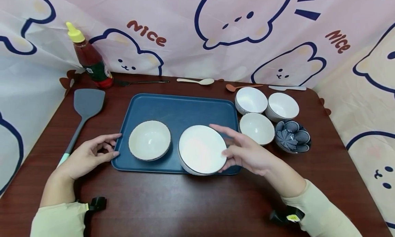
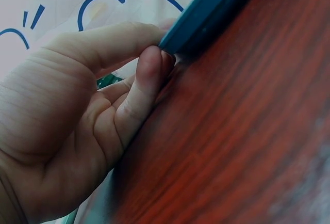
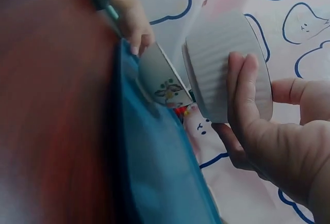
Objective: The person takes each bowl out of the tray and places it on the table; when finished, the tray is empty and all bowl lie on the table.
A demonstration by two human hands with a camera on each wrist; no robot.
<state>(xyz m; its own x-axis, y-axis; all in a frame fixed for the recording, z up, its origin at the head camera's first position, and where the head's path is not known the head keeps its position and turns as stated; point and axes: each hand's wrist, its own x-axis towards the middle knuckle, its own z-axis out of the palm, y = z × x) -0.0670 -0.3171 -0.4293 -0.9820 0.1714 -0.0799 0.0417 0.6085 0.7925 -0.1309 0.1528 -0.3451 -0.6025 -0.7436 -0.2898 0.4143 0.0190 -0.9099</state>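
My right hand [image 1: 243, 149] grips a white bowl [image 1: 202, 149] from its right side, fingers and thumb spread around its wall. The right wrist view shows this bowl [image 3: 221, 69] with a ridged outer wall, raised over the blue tray [image 1: 182, 108]. My left hand [image 1: 89, 153] pinches the tray's left rim near the front corner; in the left wrist view, thumb and finger meet at the tray edge [image 2: 188, 22]. A second white bowl [image 1: 149, 140] stands upright on the tray's left half, with a flower pattern outside in the right wrist view.
Right of the tray stand white bowls [image 1: 257, 129] and a dark patterned bowl [image 1: 293, 137]. A grey spatula [image 1: 88, 103] lies at left, below a red sauce bottle [image 1: 92, 60]. Along the back lie a dark fork [image 1: 135, 82], white spoon [image 1: 197, 81], orange spoon [image 1: 234, 87] and white knife [image 1: 287, 88].
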